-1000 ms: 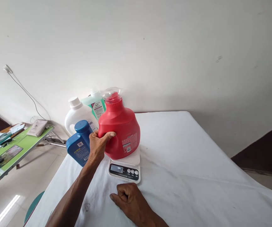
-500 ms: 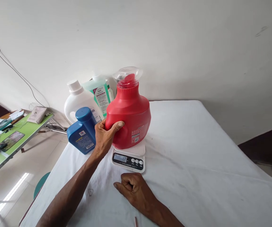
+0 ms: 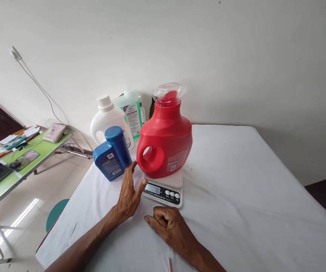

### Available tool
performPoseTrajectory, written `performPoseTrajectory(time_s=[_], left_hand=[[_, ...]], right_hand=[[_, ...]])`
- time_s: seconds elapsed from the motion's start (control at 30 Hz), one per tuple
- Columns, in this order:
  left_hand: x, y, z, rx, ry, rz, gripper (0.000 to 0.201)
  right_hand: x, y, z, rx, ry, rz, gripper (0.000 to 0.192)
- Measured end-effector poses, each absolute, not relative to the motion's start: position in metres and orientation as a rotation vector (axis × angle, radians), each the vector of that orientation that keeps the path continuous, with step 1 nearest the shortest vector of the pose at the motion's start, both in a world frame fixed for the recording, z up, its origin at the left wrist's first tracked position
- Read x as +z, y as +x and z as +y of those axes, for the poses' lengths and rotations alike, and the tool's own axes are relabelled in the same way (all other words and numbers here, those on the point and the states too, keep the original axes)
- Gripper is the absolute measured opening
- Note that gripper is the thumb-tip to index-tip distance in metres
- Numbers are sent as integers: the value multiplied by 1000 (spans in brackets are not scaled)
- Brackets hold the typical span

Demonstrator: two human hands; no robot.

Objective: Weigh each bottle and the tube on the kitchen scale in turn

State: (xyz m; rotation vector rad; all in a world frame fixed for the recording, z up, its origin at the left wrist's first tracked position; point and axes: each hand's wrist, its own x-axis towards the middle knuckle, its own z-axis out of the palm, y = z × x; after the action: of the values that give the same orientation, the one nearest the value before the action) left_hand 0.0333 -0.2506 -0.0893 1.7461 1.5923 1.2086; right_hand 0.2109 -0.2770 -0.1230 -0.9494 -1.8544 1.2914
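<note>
A red detergent jug (image 3: 167, 141) with a clear cap stands upright on a small white digital scale (image 3: 165, 189), whose display is lit. My left hand (image 3: 129, 192) is open and holds nothing; it hovers just left of the scale, a little below the jug's handle. My right hand (image 3: 167, 223) rests on the white tablecloth in front of the scale, fingers curled in a loose fist with nothing in it. A blue bottle (image 3: 112, 154) stands to the left of the jug, close to my left hand's fingertips.
A white bottle (image 3: 106, 121) and a pale green bottle (image 3: 131, 111) stand behind the blue one by the wall. The white-covered table (image 3: 236, 189) stretches right. A green side table (image 3: 23, 162) with papers and a laptop stands at left. A teal stool (image 3: 55, 213) sits below.
My left hand has let go of the red jug's handle and dropped back toward me, fingers spread. The jug now stands alone on the scale. My right hand has stayed in place.
</note>
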Motion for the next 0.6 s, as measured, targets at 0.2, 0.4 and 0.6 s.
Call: performPoseTrajectory(time_s=[0.2,0.4,0.6], left_hand=[[-106,14,-261,1164,1483,1593,54],[-103,10,-255,1252,1408,1565,49],[-101,12,-254,1219,1407,1567,46]], right_hand=[[-127,210,-276,1254,-930,-1880,52],[-126,211,-277,1269,-939,-1877,52],[-126,211,-277,1271,-941,-1874,52]])
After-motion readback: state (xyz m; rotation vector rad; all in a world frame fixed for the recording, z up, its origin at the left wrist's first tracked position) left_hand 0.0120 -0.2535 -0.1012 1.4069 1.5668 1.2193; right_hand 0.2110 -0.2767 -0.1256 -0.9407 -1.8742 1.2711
